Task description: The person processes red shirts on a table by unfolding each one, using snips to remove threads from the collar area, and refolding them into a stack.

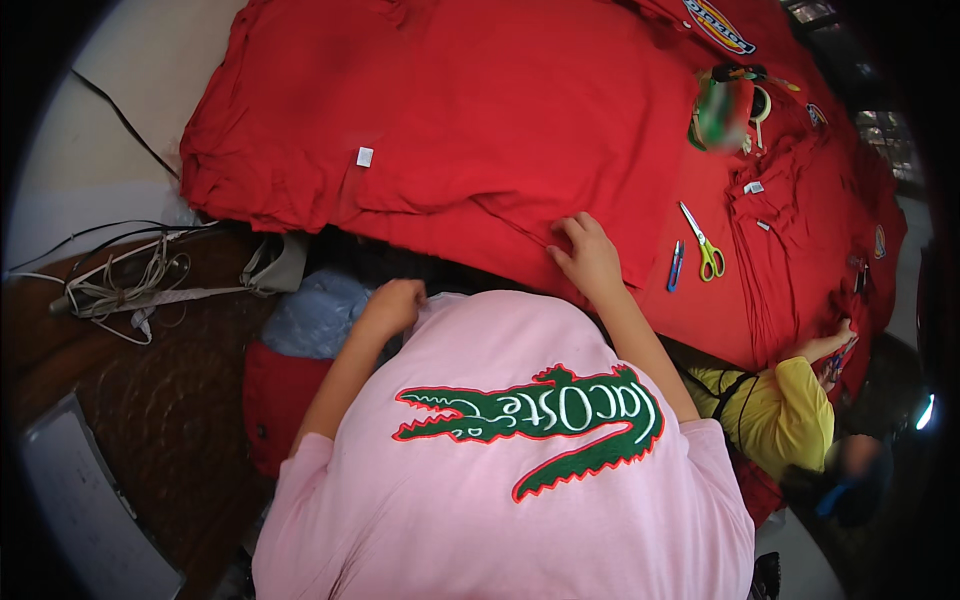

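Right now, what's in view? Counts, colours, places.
Red garments: uncountable, red, top and right
White tags: three or more, white, on garments
Scissors: one, yellow handles, right
Slim cutter: one, blue, left of scissors
Blurred item: one, green, beyond scissors
Cables: several, black and white, left
Crumpled plastic: one, blue, centre-left
Red bundle: one, red, below plastic
Floor: one, brown, left
Co-worker: one, yellow sleeve, lower right
Light: one, white, right edge
Shirt: one, pink, bottom
Left hand: one, bare, near plastic
Right hand: one, bare, on garments
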The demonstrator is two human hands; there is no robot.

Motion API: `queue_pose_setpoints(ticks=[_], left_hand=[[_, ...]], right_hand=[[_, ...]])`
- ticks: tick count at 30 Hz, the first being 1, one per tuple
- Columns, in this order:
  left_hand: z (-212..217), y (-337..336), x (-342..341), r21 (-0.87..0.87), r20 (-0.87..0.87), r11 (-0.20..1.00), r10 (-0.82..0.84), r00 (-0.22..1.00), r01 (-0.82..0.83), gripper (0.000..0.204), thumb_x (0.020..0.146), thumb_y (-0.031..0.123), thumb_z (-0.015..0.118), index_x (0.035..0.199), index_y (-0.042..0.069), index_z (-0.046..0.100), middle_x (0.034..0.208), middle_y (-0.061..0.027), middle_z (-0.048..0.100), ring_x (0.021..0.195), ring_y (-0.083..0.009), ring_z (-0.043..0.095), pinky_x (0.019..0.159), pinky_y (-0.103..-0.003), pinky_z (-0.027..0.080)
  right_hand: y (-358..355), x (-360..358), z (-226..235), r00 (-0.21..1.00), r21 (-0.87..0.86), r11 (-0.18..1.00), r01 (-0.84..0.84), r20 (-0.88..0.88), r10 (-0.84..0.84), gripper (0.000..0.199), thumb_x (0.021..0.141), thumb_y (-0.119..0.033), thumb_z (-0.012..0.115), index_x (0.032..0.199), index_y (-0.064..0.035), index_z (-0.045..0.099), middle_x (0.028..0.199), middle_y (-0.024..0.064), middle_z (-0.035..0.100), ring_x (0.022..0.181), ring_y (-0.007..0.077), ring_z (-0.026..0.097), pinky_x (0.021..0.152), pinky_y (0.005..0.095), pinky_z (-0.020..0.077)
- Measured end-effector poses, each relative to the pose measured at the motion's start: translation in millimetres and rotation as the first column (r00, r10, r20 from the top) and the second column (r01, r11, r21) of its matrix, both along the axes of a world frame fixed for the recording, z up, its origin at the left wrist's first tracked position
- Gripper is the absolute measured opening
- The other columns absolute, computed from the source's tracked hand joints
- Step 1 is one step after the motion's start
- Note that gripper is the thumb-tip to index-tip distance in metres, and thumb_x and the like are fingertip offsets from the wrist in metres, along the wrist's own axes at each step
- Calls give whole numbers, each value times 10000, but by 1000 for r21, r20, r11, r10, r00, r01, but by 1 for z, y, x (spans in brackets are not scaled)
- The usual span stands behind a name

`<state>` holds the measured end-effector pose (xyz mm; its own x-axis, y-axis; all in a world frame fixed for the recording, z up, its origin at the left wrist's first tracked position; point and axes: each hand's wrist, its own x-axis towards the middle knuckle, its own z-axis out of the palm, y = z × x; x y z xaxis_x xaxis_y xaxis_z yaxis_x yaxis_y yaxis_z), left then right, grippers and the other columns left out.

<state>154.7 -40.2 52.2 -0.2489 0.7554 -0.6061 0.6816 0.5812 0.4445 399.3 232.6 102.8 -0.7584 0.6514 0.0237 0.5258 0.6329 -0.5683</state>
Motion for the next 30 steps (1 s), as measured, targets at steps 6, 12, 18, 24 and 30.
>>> queue_pose_setpoints(ticks=[6, 12, 18, 24, 30], left_hand=[[65, 133, 10, 492, 65, 851, -244, 967, 182, 212, 866, 78, 700, 1064, 9, 661, 1068, -118, 679, 1015, -307, 666, 983, -425, 499], [64, 217, 53, 745, -183, 616, -181, 966, 257, 651, 830, 260, 794, 1400, 57, 555, 1413, -168, 582, 1299, -355, 554, 1106, -475, 416], [96, 274, 31, 751, 121, 641, 107, 987, -161, 407, 898, -35, 557, 1280, 27, 682, 1203, -186, 718, 1115, -290, 696, 967, -368, 526], [198, 283, 30, 277, 843, 843, 17, 537, -461, 325, 996, 122, 544, 1242, -49, 669, 1212, -133, 713, 1089, -212, 690, 979, -351, 536], [251, 239, 0, 388, 919, 739, -358, 167, -551, 516, 929, 300, 649, 1328, -22, 598, 1240, -163, 694, 1121, -256, 690, 1010, -399, 543]], right_hand=[[27, 19, -29, 992, 25, 993, -118, 39, 117, 163, 877, -126, 692, 1002, -27, 657, 970, 144, 643, 968, 360, 648, 839, 459, 541], [43, -9, -40, 761, -552, 777, 303, -351, -546, 182, 1007, -162, 608, 1065, 10, 613, 957, 208, 701, 918, 312, 699, 802, 402, 544], [53, 21, 141, 486, -626, 594, -506, -776, -403, 161, 1039, -172, 630, 1128, -76, 536, 1005, -63, 553, 971, 8, 501, 886, 230, 443], [43, 33, 191, 775, 86, 969, 233, -619, -131, 1137, 680, -224, 897, 1599, -109, 238, 1352, 211, 438, 1211, 392, 570, 997, 436, 511], [86, 5, 96, 778, 48, 784, 618, -181, -602, 899, 767, -173, 773, 1552, -98, 340, 1329, 220, 482, 1153, 429, 616, 855, 495, 567]])
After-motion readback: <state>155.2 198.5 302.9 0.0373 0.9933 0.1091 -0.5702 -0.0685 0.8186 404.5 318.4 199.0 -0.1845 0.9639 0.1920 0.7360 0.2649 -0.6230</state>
